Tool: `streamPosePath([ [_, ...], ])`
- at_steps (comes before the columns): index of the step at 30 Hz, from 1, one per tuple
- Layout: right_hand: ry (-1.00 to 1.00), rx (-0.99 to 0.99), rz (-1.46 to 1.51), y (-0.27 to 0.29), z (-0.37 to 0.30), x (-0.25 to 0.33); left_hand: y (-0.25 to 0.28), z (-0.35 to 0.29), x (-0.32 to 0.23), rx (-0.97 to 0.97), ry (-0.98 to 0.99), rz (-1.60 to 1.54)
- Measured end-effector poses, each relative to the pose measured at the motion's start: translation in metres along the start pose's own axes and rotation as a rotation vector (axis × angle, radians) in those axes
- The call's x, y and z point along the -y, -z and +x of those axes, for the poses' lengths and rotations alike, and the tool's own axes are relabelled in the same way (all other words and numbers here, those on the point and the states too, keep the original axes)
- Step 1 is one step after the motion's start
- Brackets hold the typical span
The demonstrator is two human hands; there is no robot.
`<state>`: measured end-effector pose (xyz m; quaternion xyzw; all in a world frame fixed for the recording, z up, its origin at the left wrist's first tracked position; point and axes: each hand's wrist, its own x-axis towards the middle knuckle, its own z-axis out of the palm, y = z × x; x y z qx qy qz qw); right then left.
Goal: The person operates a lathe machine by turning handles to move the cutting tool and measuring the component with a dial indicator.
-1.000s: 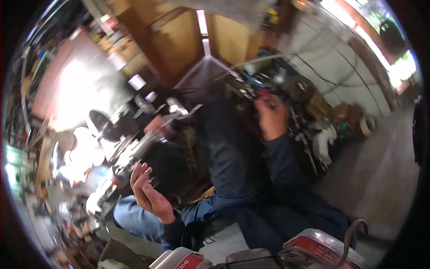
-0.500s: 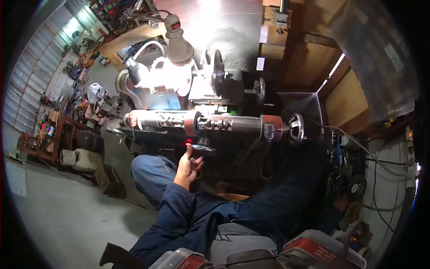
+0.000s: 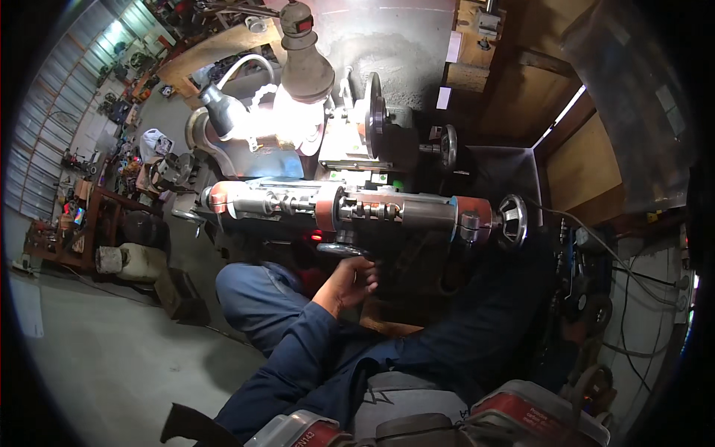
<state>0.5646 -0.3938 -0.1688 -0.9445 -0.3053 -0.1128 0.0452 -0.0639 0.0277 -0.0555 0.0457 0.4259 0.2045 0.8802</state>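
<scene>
My left hand [image 3: 348, 283] is at the right end of a shiny metal handwheel [image 3: 339, 249] low on the front of the machine. Its fingers are curled in against the wheel's rim. Just above lies a long horizontal shaft assembly [image 3: 372, 210] with grey cylinders and orange-red collars. A second handwheel [image 3: 513, 221] with open spokes sits at its right end. A red light [image 3: 316, 238] glows left of the near handwheel. My right hand cannot be made out in the dark area at the lower right.
A bright lamp [image 3: 227, 115] lights the machine top. Behind the shaft stand a large dark disc [image 3: 372, 115] and a smaller handwheel [image 3: 448, 148]. Cables [image 3: 585, 223] hang at right. A wooden box [image 3: 181, 293] and a whitish canister [image 3: 138, 264] stand on the left floor.
My left hand has moved from the near handwheel's left part round to its right end, fingers now more curled. The view has shifted slightly, so the machine appears a little farther right.
</scene>
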Motion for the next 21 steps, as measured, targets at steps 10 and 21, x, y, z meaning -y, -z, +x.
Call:
streamPosePath([
  [10, 0.558, 0.457, 1.087, 0.185, 0.177, 0.446, 0.1, 0.058, -0.006, -1.078, -1.523, 1.305],
  [21, 1.109, 1.028, 0.25, 0.083, 0.179, 0.58, 0.056, -0.035, -0.017, -0.353, -0.097, 0.322],
])
